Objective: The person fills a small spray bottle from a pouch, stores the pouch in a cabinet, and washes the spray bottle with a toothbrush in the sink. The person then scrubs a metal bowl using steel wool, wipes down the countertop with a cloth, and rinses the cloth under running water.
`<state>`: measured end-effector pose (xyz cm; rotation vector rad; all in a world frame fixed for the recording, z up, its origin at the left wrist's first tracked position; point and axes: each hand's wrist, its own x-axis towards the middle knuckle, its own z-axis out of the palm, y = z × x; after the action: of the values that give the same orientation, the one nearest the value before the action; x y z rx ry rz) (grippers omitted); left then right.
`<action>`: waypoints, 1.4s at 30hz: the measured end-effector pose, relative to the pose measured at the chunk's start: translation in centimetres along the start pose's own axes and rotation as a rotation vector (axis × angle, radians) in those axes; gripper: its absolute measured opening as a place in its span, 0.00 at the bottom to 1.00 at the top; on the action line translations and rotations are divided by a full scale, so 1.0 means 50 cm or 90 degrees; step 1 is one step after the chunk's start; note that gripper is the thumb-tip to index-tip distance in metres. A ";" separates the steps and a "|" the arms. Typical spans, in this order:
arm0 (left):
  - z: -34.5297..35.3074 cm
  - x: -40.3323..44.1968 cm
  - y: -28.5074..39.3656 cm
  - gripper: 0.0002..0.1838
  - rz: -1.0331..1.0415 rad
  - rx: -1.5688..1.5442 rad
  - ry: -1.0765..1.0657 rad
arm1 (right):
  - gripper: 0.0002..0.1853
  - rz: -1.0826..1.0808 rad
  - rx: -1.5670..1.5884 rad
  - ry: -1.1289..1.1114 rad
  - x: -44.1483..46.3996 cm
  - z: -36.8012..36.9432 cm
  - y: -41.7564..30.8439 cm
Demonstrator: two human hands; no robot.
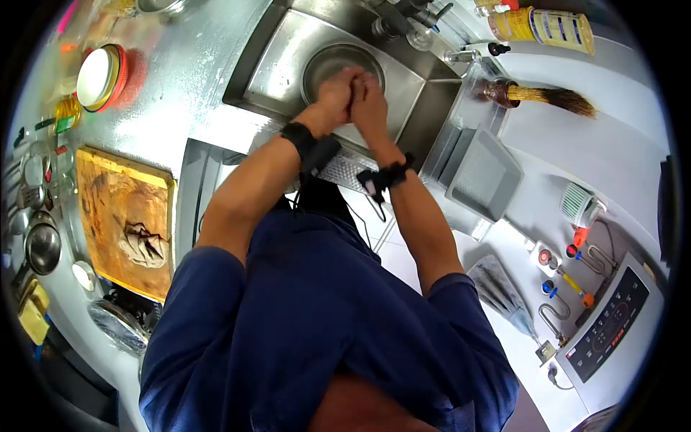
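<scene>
Over the stainless steel sink (284, 54), my left hand (335, 95) and my right hand (368, 102) are pressed together. Their fingers are closed against each other, and anything between them is hidden. Directly below the hands is a round metal shape (314, 75) in the sink, either a bowl or a recess; I cannot tell which. Behind the hands, a dark tap (392, 23) stands at the sink's far edge. Each wrist wears a black band.
Left of the sink, a wooden cutting board (108, 209) bears a crumpled cloth (144, 246). Stacked lids or dishes (97, 78) stand farther back. On the right are a grey plastic basket (481, 180), a brush (551, 97) and a yellow bottle (547, 29).
</scene>
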<state>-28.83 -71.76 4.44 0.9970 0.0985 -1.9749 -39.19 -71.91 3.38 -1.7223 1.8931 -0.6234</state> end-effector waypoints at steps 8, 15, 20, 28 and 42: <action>-0.074 0.096 -0.008 0.18 0.041 0.048 0.175 | 0.21 0.054 0.061 -0.204 0.109 0.056 0.116; -0.265 0.246 -0.039 0.22 0.153 0.545 0.126 | 0.19 -0.057 -0.089 -0.301 0.164 0.176 0.176; -0.287 0.285 -0.047 0.19 0.209 0.976 0.133 | 0.15 -0.053 -0.022 -0.176 0.167 0.226 0.217; -0.214 0.294 -0.017 0.22 0.018 0.247 0.332 | 0.18 0.011 -0.055 -0.281 0.163 0.219 0.198; -0.230 0.282 -0.036 0.18 0.015 0.531 0.182 | 0.26 0.467 0.636 -0.434 0.128 0.203 0.238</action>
<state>-27.10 -75.42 -13.41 1.7890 -0.6239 -1.8461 -42.28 -77.18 -12.38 -0.4393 1.2085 -0.4562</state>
